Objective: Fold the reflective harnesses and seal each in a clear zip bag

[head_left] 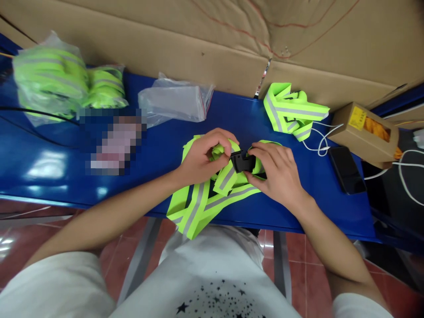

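Note:
A black plastic side-release buckle [243,162] sits between my two hands, on a neon yellow-green reflective strap [198,198] with a grey stripe. My left hand [208,154] is closed, pinching the strap at the buckle's left end. Thumb and fingers of my right hand [276,170] grip the buckle's right end. Whether the two buckle halves are fully joined, I cannot tell. Folds of the strap lie on the blue table below my hands, and one loop hangs over the front edge.
Bagged green straps [49,81] lie at the back left, with clear plastic bags [175,101] beside them. Another reflective strap [291,110] rests at the back right. Near it are a cardboard box [364,132], a phone [347,170] and white cables. The blue table [149,163] ends before my torso.

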`<state>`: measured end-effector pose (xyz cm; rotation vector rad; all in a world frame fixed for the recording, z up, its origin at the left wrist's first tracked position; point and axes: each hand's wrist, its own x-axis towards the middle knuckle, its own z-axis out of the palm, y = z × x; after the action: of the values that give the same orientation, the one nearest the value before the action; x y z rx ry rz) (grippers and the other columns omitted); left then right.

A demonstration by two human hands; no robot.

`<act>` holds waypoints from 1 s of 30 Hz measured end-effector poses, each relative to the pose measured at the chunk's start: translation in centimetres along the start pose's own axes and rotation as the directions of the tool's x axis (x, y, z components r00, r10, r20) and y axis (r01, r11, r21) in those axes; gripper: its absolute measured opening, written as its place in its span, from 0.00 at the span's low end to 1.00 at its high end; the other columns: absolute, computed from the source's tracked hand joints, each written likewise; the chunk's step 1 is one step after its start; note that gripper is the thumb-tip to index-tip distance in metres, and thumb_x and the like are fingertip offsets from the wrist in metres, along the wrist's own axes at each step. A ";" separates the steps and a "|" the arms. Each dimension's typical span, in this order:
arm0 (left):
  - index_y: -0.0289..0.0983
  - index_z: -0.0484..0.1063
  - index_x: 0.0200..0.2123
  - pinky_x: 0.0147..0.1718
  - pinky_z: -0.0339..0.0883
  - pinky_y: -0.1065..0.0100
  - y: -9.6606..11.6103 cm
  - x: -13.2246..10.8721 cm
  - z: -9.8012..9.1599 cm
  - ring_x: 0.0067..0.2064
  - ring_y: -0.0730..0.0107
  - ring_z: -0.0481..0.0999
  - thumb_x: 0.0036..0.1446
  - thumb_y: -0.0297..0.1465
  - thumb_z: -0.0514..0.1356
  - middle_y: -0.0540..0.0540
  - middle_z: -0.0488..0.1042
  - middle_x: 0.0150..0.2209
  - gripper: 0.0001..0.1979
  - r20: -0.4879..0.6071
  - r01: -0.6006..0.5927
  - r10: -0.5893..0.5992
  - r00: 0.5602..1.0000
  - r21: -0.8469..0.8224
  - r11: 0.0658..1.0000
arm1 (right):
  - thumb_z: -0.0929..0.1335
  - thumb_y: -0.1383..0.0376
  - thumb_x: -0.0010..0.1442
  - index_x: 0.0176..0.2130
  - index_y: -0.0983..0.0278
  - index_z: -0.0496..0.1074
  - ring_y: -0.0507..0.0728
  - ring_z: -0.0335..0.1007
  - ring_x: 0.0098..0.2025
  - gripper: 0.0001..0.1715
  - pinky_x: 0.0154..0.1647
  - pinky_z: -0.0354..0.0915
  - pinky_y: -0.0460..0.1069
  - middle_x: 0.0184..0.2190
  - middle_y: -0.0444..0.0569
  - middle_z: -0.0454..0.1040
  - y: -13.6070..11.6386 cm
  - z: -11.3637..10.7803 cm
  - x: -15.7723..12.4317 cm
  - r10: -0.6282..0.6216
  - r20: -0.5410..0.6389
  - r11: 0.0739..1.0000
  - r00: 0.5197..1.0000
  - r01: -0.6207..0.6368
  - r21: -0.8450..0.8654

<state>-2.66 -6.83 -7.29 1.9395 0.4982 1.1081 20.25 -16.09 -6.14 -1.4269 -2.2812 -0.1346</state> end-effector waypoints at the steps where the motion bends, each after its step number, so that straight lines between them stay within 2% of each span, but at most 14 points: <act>1: 0.38 0.70 0.34 0.44 0.69 0.64 0.0 0.0 0.0 0.47 0.64 0.79 0.59 0.22 0.61 0.42 0.78 0.46 0.06 0.007 -0.012 0.012 1.000 0.002 1.000 | 0.70 0.62 0.65 0.57 0.62 0.69 0.67 0.73 0.60 0.22 0.59 0.64 0.59 0.59 0.57 0.76 -0.1 0.0 0.0 0.005 -0.007 1.000 1.000 -0.005 0.003; 6: 0.38 0.71 0.35 0.48 0.70 0.62 0.1 -0.2 0.2 0.48 0.65 0.79 0.57 0.19 0.60 0.43 0.78 0.45 0.08 0.045 -0.047 0.046 0.998 0.037 0.998 | 0.72 0.64 0.62 0.55 0.61 0.69 0.66 0.74 0.57 0.22 0.57 0.62 0.58 0.55 0.54 0.78 -0.2 0.4 -0.1 0.022 -0.023 0.999 1.000 -0.021 0.030; 22: 0.39 0.70 0.35 0.49 0.72 0.61 0.2 -0.2 0.1 0.48 0.65 0.78 0.59 0.20 0.59 0.43 0.78 0.44 0.08 0.056 -0.065 0.063 0.996 0.051 0.997 | 0.73 0.63 0.62 0.55 0.63 0.70 0.66 0.75 0.57 0.22 0.56 0.64 0.58 0.55 0.55 0.79 0.0 0.6 0.0 -0.047 -0.071 0.999 0.996 0.046 -0.008; 26: 0.39 0.70 0.35 0.49 0.72 0.61 0.3 -0.1 0.0 0.48 0.65 0.78 0.59 0.19 0.58 0.44 0.78 0.44 0.09 0.054 -0.074 0.071 0.996 0.056 0.996 | 0.73 0.62 0.64 0.53 0.61 0.73 0.67 0.74 0.57 0.19 0.55 0.65 0.59 0.55 0.56 0.77 0.2 0.6 -0.1 -0.105 -0.075 0.994 0.992 0.102 -0.042; 30: 0.39 0.70 0.36 0.48 0.72 0.61 0.3 -0.2 0.1 0.47 0.66 0.78 0.59 0.19 0.58 0.43 0.78 0.44 0.09 0.070 -0.078 0.074 0.995 0.060 0.995 | 0.73 0.64 0.64 0.50 0.60 0.74 0.66 0.74 0.57 0.15 0.54 0.65 0.58 0.54 0.54 0.78 0.1 0.5 -0.2 -0.094 -0.095 0.994 0.991 0.089 -0.058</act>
<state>-2.72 -7.15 -7.15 2.0578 0.4301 1.0819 20.22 -16.02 -6.68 -1.3124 -2.2789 -0.2897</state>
